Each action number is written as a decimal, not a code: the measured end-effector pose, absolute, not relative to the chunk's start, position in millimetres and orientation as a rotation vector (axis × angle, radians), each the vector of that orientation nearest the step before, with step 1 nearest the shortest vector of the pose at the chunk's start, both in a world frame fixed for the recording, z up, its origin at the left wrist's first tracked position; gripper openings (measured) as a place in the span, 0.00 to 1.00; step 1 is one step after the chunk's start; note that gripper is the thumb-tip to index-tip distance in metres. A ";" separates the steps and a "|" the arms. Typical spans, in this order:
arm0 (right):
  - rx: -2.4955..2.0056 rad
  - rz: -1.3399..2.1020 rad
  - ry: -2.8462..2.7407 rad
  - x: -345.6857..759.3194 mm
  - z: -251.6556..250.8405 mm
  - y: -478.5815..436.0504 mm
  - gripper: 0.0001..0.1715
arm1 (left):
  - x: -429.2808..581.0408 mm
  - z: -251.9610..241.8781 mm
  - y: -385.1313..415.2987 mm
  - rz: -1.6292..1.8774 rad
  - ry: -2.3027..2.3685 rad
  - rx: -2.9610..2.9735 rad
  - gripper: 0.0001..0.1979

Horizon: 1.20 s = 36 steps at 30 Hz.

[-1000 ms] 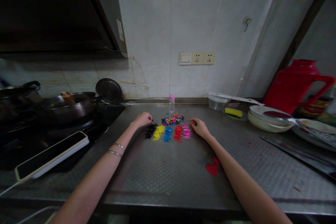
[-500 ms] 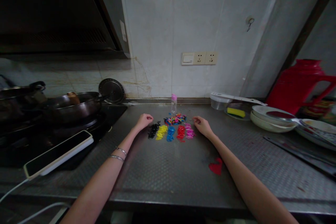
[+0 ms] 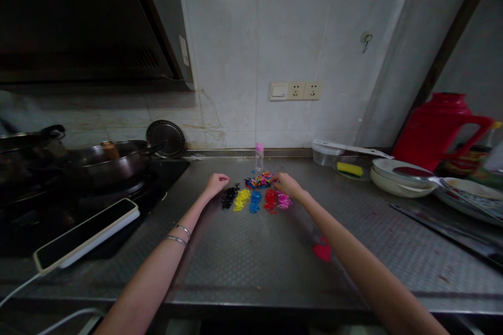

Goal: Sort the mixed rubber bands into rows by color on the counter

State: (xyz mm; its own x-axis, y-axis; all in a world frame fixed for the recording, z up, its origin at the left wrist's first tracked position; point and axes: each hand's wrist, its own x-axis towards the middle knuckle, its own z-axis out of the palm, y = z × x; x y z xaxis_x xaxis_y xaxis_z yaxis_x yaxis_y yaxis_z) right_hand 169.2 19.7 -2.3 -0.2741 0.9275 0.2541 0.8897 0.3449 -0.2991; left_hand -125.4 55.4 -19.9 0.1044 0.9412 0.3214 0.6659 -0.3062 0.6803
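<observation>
Small coloured pieces lie on the metal counter in separate piles: black, yellow, blue, red and pink. Behind them is a mixed-colour pile, with a clear bottle with a pink cap standing at its back. My left hand rests just behind and left of the black pile, its fingers curled together; whatever they hold is too small to make out. At the right edge of the mixed pile, my right hand has its fingertips pinched, their contents hidden.
On the left are a phone with a white cable and a pan on the stove. Bowls, a yellow sponge and a red jug stand at the right. A red heart shape lies near my right forearm.
My right hand has moved left, from beside the pink pile to the right edge of the mixed pile. My left hand has stayed nearly still. The view has shifted slightly.
</observation>
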 end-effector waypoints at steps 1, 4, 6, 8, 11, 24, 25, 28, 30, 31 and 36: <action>-1.606 0.157 -2.249 167.5 -1.7 21.0 0.15 | -124.9 -20.9 55.1 1.029 1.578 2.016 0.10; -1.626 0.194 -2.272 164.0 -2.1 23.8 0.13 | -123.5 -22.8 53.7 1.018 1.583 2.006 0.10; -1.642 0.185 -2.267 162.5 -3.6 25.3 0.11 | -122.9 -23.8 52.5 1.022 1.583 2.011 0.10; -1.653 0.172 -2.255 161.6 -5.4 26.9 0.10 | -122.7 -25.3 51.6 1.023 1.589 2.012 0.11; -1.677 0.165 -2.226 161.2 -7.9 29.5 0.09 | -123.0 -28.1 50.9 1.029 1.587 1.991 0.11; -1.739 0.066 -2.263 160.6 -14.2 31.0 0.10 | -123.9 -26.3 47.3 1.143 1.592 1.946 0.25; -1.732 0.048 -2.274 161.0 -14.8 31.6 0.11 | -123.9 -25.9 47.1 1.144 1.593 1.942 0.26; -1.708 0.001 -2.291 163.0 -13.9 34.0 0.11 | -124.6 -26.1 47.9 1.139 1.595 1.932 0.28; -1.703 -0.006 -2.293 164.5 -11.3 35.9 0.10 | -125.2 -26.9 49.0 1.135 1.593 1.933 0.29; -1.702 -0.002 -2.294 165.1 -9.6 36.8 0.10 | -125.4 -27.4 49.6 1.132 1.590 1.936 0.29; -1.694 0.033 -2.300 165.3 -4.9 39.3 0.10 | -125.1 -28.0 50.3 1.143 1.590 1.923 0.29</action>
